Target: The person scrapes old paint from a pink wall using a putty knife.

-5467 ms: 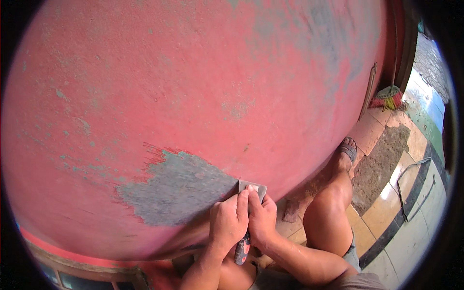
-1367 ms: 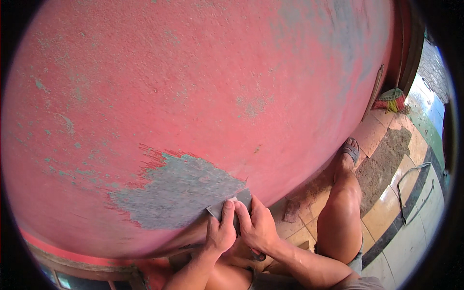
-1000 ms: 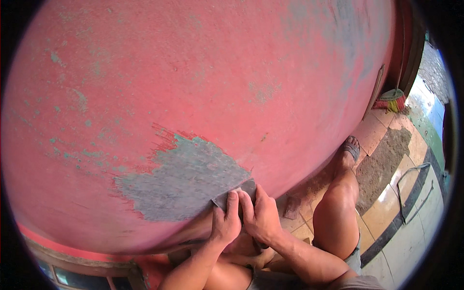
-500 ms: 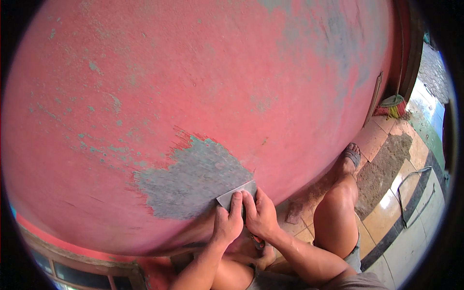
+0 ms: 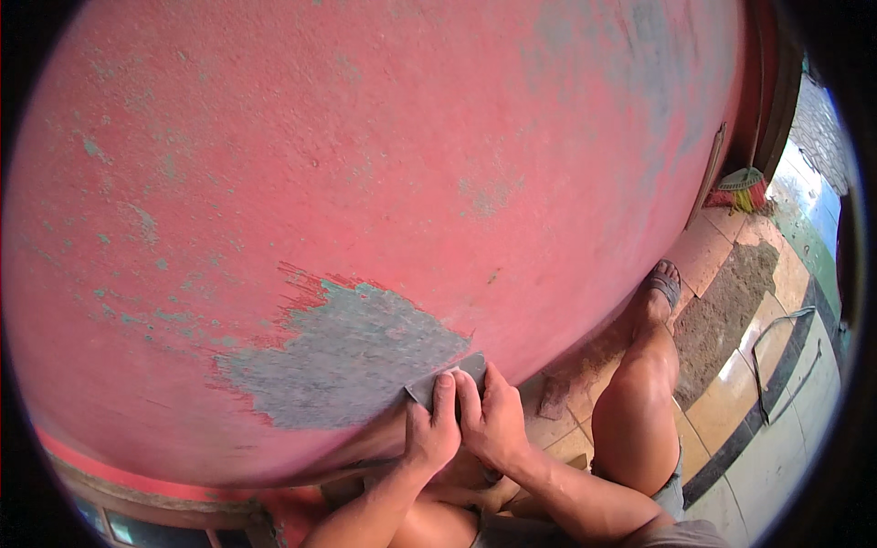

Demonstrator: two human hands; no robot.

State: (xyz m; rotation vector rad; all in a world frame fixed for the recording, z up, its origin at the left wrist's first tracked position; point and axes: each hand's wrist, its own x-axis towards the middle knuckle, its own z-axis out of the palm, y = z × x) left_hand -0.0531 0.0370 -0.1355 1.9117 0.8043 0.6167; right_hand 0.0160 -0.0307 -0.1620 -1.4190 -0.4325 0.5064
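With both hands I grip a flat metal scraper (image 5: 472, 366), thumbs pressed side by side on its broad blade. My left hand (image 5: 432, 431) is closed at its left part and my right hand (image 5: 494, 418) at its right. The scraper's handle is hidden by my hands. The blade's far edge lies at the lower right border of a bare grey patch (image 5: 338, 358) on the pink-red painted wall (image 5: 384, 237). Ragged paint edges and scratch marks surround the patch.
Right of my bent leg, a heap of brown dirt (image 5: 726, 306) lies on the tiled floor (image 5: 708, 425). A broom (image 5: 742, 192) stands by the far wall end. A dark bent cable or strap (image 5: 756, 370) lies on the tiles. Wood-framed glass (image 5: 160, 528) shows at lower left.
The grey patch now sits further left and slightly lower in view. The scraper's blade is tilted differently and looks darker. Both hands keep their hold on it.
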